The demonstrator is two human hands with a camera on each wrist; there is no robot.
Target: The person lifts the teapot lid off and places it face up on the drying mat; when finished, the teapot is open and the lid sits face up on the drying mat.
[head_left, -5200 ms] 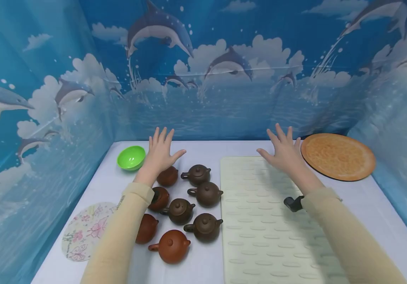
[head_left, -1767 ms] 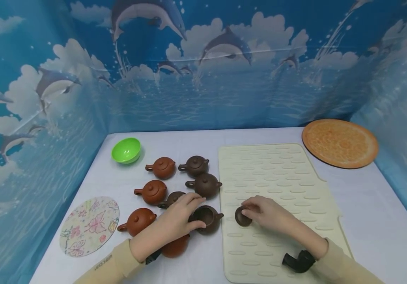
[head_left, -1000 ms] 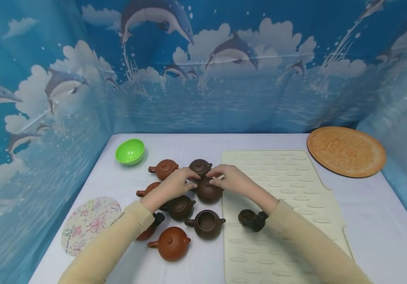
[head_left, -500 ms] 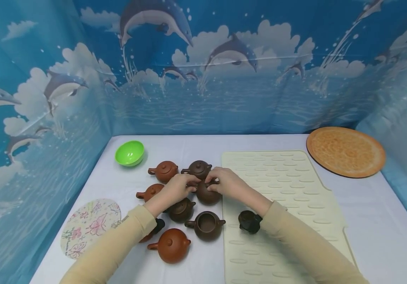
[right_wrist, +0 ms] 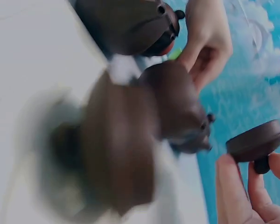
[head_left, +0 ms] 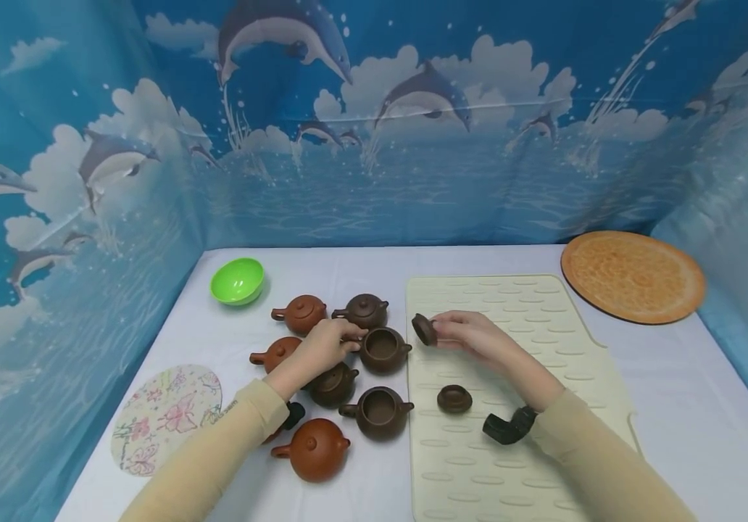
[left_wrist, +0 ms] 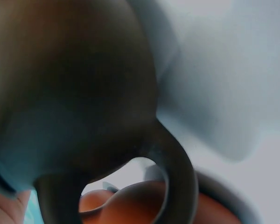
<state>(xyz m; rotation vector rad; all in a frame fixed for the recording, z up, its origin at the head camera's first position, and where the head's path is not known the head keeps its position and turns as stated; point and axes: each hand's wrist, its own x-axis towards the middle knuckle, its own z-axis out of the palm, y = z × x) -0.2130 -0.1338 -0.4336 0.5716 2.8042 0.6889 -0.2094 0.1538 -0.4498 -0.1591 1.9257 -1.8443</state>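
While my left hand (head_left: 322,350) holds an open pot (head_left: 383,364) at its handle side, my right hand (head_left: 478,339) pinches a tilted lid (head_left: 424,330); second lid (head_left: 454,399), on mat (head_left: 498,464).

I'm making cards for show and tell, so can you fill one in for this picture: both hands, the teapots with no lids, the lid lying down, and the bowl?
Right hand: fingers pinch a tilted brown lid, held up
Left hand: fingers at the handle of the farther open teapot
Other open teapot: the nearer open teapot, also dark brown
Lid lying down: second lid, on the pale mat
Bowl: green bowl, far left on the white table
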